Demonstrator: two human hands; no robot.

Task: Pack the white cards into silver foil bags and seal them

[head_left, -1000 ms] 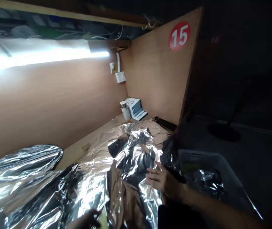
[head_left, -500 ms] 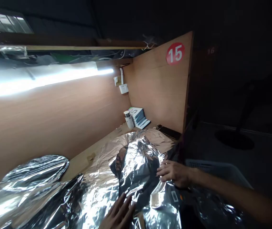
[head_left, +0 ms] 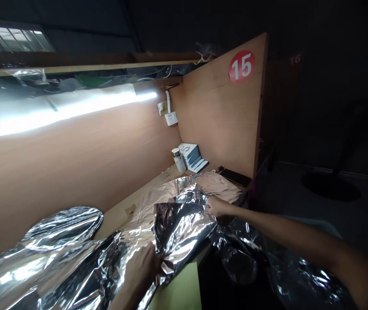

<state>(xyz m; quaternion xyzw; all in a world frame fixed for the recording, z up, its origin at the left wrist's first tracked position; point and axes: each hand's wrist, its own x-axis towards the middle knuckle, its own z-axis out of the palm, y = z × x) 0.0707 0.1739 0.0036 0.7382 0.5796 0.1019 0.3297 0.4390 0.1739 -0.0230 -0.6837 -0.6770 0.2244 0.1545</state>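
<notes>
A crinkled sheet of shiny silver foil [head_left: 184,224] lies over the tabletop with its near part lifted and folded. My left hand [head_left: 143,260] is closed on the sheet's near left part, where the foil bunches beside the fingers. Farther away and to the right, my right hand [head_left: 215,207] makes a fist on the sheet's other edge. My fingertips are partly hidden on both hands. More silver foil [head_left: 64,228] is heaped on the left, with a rounded fold at its back. A pale yellow-green surface [head_left: 179,290] shows below the lifted edge.
A white bottle [head_left: 179,160] and a stack of booklets [head_left: 192,157] stand in the back corner. A dark phone-like slab [head_left: 235,176] lies near the wooden partition [head_left: 222,116]. Dark glossy film [head_left: 238,258] hangs off the right side; a pale bin [head_left: 316,226] is beyond.
Both hands have gone from lying spread on the foil to gripping it. The right moved away and left, the left slightly up and left; the near edge lifted, baring the yellow-green surface.
</notes>
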